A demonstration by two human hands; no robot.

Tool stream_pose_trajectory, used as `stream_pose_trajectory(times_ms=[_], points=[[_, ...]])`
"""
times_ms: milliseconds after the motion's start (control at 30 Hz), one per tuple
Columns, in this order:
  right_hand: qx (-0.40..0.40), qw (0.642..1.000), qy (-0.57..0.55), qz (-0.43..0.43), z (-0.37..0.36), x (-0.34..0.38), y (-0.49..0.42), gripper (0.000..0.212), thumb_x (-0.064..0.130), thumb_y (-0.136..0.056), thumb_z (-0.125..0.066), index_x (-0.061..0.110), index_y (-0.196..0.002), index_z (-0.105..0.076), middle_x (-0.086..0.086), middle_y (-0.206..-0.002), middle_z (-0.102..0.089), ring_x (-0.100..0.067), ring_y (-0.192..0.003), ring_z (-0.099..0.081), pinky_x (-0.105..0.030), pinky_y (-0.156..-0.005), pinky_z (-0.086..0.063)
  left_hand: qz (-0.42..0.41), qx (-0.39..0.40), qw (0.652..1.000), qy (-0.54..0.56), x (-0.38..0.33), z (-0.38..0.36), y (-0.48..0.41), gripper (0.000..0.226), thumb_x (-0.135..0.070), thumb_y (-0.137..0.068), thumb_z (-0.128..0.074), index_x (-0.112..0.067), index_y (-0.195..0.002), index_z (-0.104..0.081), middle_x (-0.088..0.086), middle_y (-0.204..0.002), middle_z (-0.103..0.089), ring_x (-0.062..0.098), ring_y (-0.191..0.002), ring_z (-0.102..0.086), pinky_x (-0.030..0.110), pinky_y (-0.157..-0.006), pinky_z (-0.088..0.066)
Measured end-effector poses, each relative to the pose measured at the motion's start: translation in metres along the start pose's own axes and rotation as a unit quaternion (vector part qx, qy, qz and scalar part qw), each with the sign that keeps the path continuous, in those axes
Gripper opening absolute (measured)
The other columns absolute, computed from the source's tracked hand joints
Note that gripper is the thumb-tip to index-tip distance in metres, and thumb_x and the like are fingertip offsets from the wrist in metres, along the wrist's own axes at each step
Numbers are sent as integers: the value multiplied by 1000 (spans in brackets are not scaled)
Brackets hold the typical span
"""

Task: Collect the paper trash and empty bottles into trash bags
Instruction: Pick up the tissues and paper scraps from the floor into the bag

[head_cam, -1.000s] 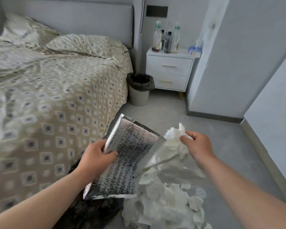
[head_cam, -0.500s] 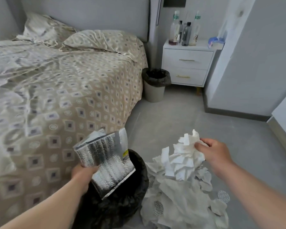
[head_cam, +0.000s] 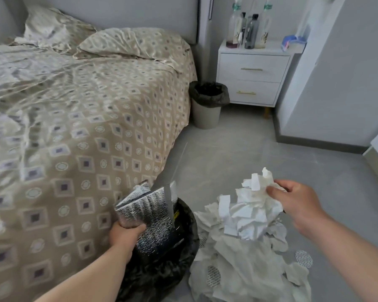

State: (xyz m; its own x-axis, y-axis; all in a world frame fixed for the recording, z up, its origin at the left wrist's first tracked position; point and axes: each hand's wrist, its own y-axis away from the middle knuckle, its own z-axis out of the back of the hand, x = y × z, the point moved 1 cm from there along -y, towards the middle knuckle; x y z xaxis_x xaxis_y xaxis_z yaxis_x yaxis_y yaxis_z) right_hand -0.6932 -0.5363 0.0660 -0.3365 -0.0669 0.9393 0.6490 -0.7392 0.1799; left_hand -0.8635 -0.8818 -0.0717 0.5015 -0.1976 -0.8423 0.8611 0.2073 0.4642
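Holding: your left hand [head_cam: 124,234] grips the foil pouch [head_cam: 151,216] by its lower corner at 7 o'clock, right at the black bag [head_cam: 162,269] mouth; looks set to drop in.
Right: your right hand [head_cam: 297,205] pinches a paper wad [head_cam: 253,199] at 4 o'clock, lifted above the pile [head_cam: 244,269]; probably bag-bound next.
Bottles: bottles [head_cam: 249,25] on the nightstand [head_cam: 253,83], 1 o'clock, not yet collected.
Room: grey floor [head_cam: 238,153]; bed [head_cam: 74,127] at 9–11; lined bin [head_cam: 207,105] at 12.

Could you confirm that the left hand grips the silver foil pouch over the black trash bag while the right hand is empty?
Not quite: in the head view the right hand pinches crumpled white paper. The left hand does grip the silver foil pouch over the black trash bag.
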Motion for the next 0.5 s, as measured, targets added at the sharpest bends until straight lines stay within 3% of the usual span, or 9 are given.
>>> stream_pose_trajectory(times_ms=[100,200,267,433,500], points=[[7,1000,-4,2,-5,4,3,18,9,-81,-71,27,-78,-71,-1,-83,-75,-25,-82,-72,-43,-82,-56,-66,-29,997,2,-33,1,20,48,-4,-59,-87,-11,-99,-61,10,-93,-67,29,-94,-65,33,-80,-47],[20,1000,-11,4,-11,12,10,20,9,-81,-72,27,-73,-72,-3,-83,-76,-29,-85,-72,-49,-85,-56,-104,-11,993,-62,-64,12,35,89,-25,-63,-88,-17,-138,-41,6,-134,-52,28,-122,-50,40,-101,-41],[30,999,-17,8,-15,18,15,22,9,-81,-72,28,-70,-72,-3,-83,-76,-29,-86,-72,-50,-86,-56,-133,26,985,-106,-85,23,45,103,-35,-63,-87,-22,-147,-28,4,-147,-41,26,-132,-41,42,-108,-34],[66,997,-33,29,-34,34,29,18,9,-81,-72,26,-77,-72,0,-81,-76,-24,-85,-72,-46,-87,-56,-258,97,924,-265,-121,50,77,97,-41,-70,-80,-29,-148,-24,-2,-150,-36,21,-134,-39,37,-105,-34],[82,995,-42,28,-44,39,36,16,9,-80,-73,25,-80,-72,0,-83,-76,-22,-84,-73,-47,-88,-56,-265,115,906,-309,-115,61,83,92,-41,-73,-78,-27,-148,-26,-4,-149,-36,19,-134,-39,35,-106,-33]])
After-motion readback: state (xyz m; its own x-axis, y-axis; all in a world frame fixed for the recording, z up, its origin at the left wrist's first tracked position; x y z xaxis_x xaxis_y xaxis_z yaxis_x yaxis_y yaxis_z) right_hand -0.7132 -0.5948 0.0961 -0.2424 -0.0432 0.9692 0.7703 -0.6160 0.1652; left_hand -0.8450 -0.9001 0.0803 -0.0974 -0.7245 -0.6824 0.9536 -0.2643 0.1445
